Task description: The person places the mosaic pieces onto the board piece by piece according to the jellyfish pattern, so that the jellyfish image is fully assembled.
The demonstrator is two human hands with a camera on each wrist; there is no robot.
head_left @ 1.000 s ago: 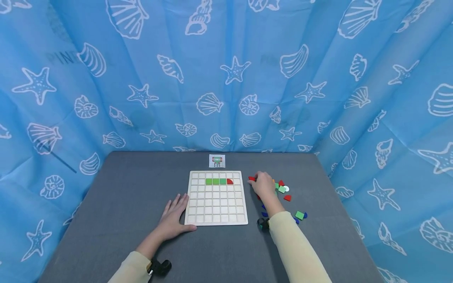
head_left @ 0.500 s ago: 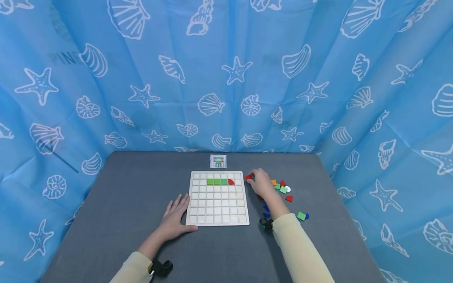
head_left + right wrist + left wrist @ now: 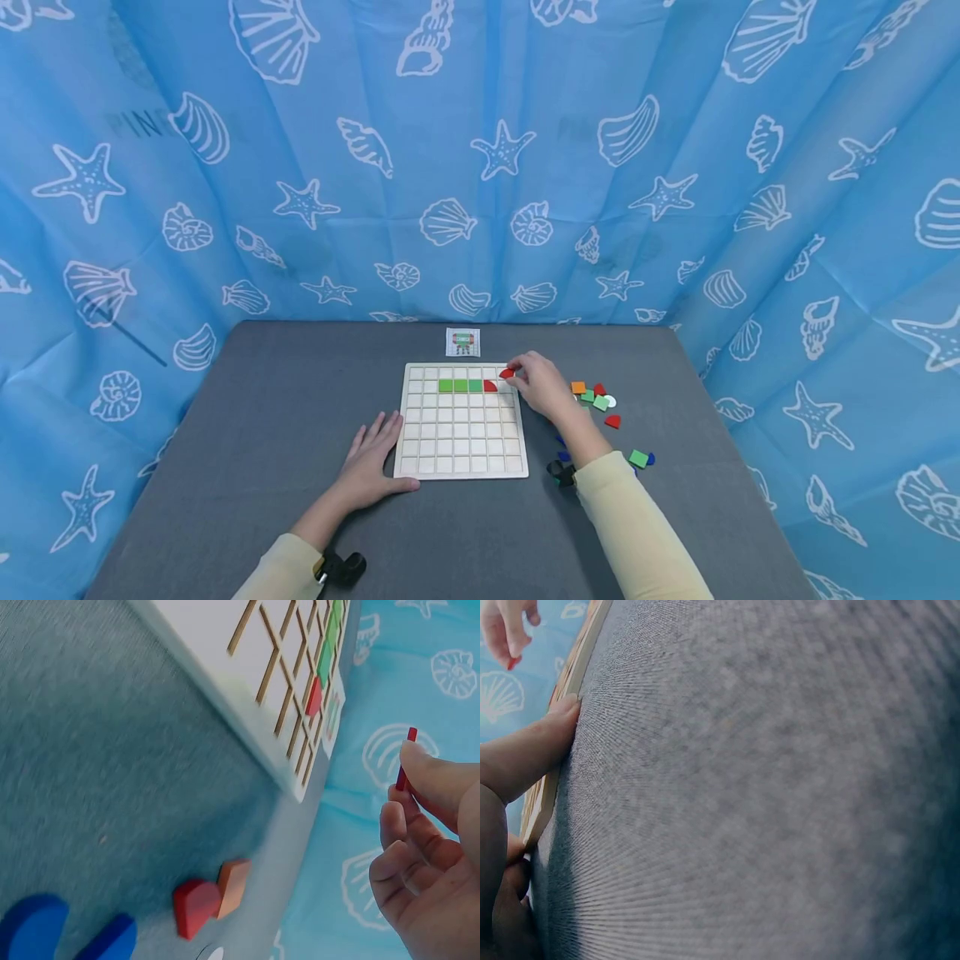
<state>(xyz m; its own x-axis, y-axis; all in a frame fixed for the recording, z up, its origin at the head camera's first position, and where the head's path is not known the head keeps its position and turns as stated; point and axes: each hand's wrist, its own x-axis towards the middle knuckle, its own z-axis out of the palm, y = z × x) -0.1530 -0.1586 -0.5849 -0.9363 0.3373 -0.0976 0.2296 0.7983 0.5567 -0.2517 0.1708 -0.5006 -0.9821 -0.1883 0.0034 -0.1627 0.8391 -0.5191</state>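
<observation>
A pale gridded board [image 3: 461, 447] lies on the dark table; its second row from the far side holds three green square tiles [image 3: 461, 386] and a red quarter-round tile [image 3: 490, 386]. My right hand [image 3: 542, 387] pinches another red quarter-round tile [image 3: 507, 373] between thumb and fingers, over the board's far right corner. In the right wrist view that red tile [image 3: 407, 759] is seen edge-on, held off the board. At the board's near left corner my left hand [image 3: 369, 463] rests with fingers spread; its thumb [image 3: 544, 742] touches the board's edge.
Loose tiles lie right of the board: an orange square [image 3: 578, 387], a red quarter-round [image 3: 612, 422], a green square [image 3: 638, 458], a white piece [image 3: 610, 402] and several blue ones. A small printed pattern card [image 3: 462, 342] lies beyond the board. A blue shell-print curtain [image 3: 480, 250] hangs behind.
My right hand has picked up a red tile from beside the board and carried it left, over the board's far right corner. The left hand stays at the board's edge.
</observation>
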